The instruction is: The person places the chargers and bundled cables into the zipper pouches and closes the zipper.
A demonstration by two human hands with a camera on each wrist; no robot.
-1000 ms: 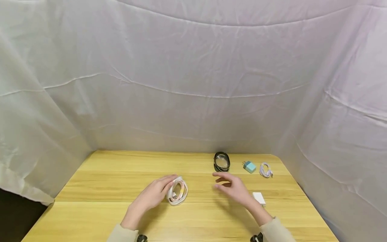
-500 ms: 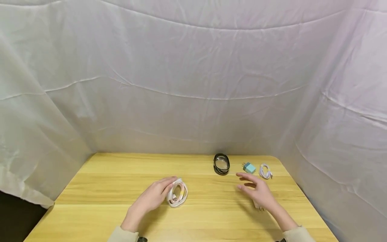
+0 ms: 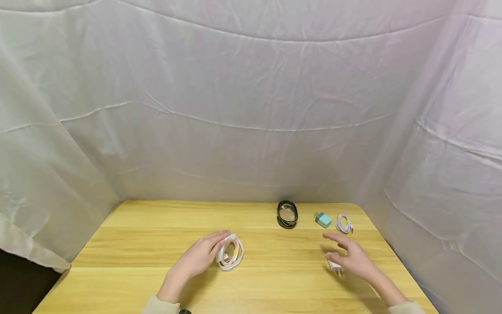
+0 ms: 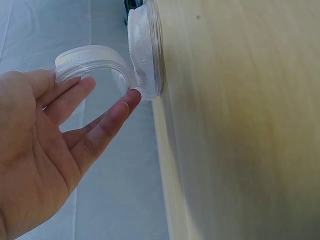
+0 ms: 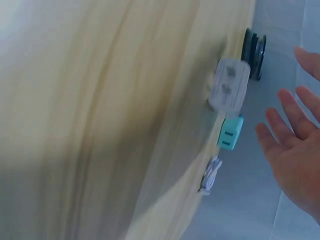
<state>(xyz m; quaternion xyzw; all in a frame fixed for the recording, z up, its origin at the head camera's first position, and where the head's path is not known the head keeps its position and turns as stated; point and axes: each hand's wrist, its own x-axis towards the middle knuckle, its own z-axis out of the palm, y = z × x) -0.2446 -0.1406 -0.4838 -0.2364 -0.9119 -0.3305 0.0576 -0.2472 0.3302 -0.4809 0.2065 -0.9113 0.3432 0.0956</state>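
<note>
My left hand (image 3: 201, 255) holds the raised lid of a small round clear zip case (image 3: 230, 265) standing on the table. Fingertips are at the lid's edge in the left wrist view, where the lid (image 4: 92, 55) tilts away from the case body (image 4: 145, 55). Within the case's ring lies a coiled pink cable (image 3: 235, 249) with a white USB plug and a yellow tie. My right hand (image 3: 351, 257) hovers with spread, relaxed fingers over a white charger plug (image 3: 334, 266), which it partly covers in the head view. In the right wrist view, the charger (image 5: 229, 87) is apart from the fingers.
At the back of the wooden table (image 3: 164, 218) sit a round black-edged clear case (image 3: 287, 223), a teal charger plug (image 3: 323, 220) and a coiled lilac cable (image 3: 344, 223). Grey fabric (image 3: 251, 152) hangs behind and at both sides.
My right hand has moved right, from the middle of the table to the white charger. My left hand stays at the case. The head view has shifted slightly.
</note>
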